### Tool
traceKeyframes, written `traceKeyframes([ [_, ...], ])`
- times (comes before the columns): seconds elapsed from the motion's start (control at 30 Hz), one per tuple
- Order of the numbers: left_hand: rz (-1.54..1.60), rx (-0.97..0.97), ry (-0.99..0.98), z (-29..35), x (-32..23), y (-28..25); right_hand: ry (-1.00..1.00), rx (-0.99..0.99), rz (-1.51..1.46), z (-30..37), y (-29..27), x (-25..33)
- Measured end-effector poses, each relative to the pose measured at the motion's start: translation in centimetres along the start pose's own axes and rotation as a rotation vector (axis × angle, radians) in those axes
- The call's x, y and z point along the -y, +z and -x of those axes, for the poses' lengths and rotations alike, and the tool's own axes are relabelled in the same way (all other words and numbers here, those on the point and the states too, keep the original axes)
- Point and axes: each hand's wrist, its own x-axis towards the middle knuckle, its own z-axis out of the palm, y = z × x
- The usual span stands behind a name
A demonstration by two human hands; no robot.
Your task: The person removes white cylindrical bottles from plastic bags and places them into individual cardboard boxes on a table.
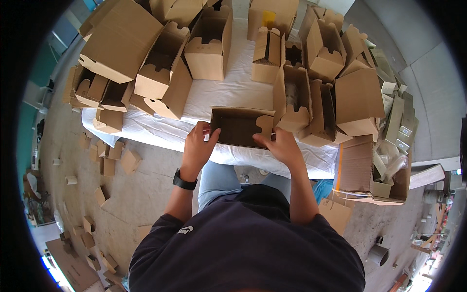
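Observation:
An open brown cardboard box [233, 127] lies in front of me at the near edge of the table, its dark inside facing up. My left hand [198, 143] grips the box's left end, thumb on the rim and fingers behind it. At the other end, my right hand [282, 147] holds the right side, with the thumb by a notched flap [264, 125]. Nothing shows inside the box. Just right of it stands another open carton [295, 119] with something clear and plastic-like in it.
A white cloth [214, 95] covers the table. Open cartons [119, 41] are piled at the left, more [327, 51] at the right. A large box [357, 165] at the right holds plastic-wrapped items and slim pale boxes. Small cardboard pieces [130, 160] litter the floor at left.

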Motion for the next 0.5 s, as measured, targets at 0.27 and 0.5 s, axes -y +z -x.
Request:
traceKeyframes([
  [0.27, 0.045, 0.114, -0.071, -0.9, -0.7, -0.9, 0.144, 0.054, 0.069, -0.8, 0.5, -1.2],
  [0.5, 0.123, 0.021, -0.055, 0.7, 0.1, 0.1, 0.087, 0.003, 0.010, 0.0, 0.6, 0.1],
])
